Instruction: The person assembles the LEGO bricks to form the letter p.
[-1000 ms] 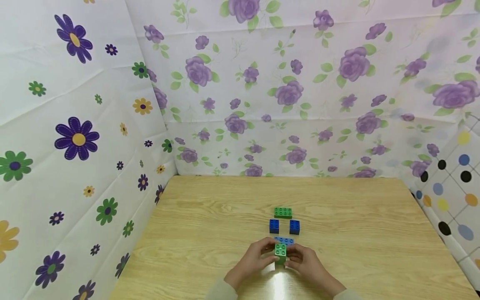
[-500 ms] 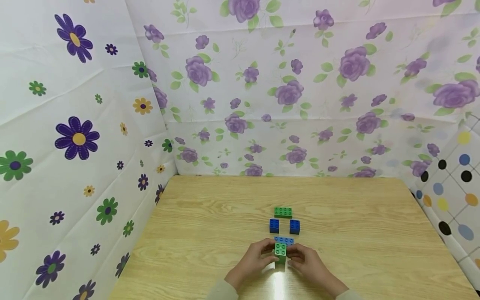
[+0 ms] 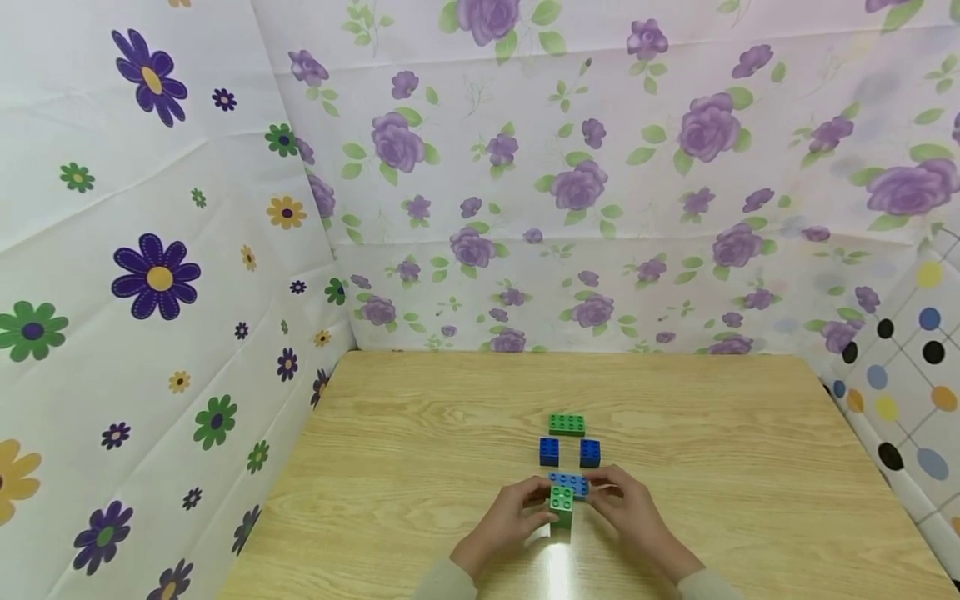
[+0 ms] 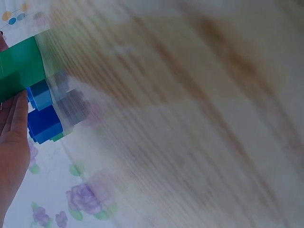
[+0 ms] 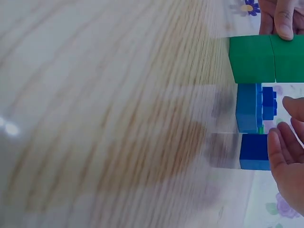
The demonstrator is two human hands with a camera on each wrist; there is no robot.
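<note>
A stack of two green bricks [image 3: 561, 507] stands upright at the near middle of the table. My left hand [image 3: 510, 517] pinches it from the left between thumb and fingers; the right wrist view shows the left fingertips on the green bricks [image 5: 254, 59]. Just behind the stack lies a lighter blue brick [image 3: 579, 482], partly hidden by the stack. Around its right end my right hand [image 3: 630, 508] has thumb and fingers spread apart, with the fingertips close to the brick; whether they touch it I cannot tell. In the right wrist view the right hand [image 5: 289, 159] shows slightly bent fingers.
Two dark blue bricks, a left one [image 3: 549, 452] and a right one [image 3: 590, 452], stand behind with a gap between them. Farther back lies a long green brick [image 3: 567, 425]. Flowered cloths [image 3: 480, 292] border the wooden table [image 3: 420, 417].
My right hand has moved off the green bricks, forward and to the right, to the right end of the lighter blue brick. The left hand and the green stack stay in place.
</note>
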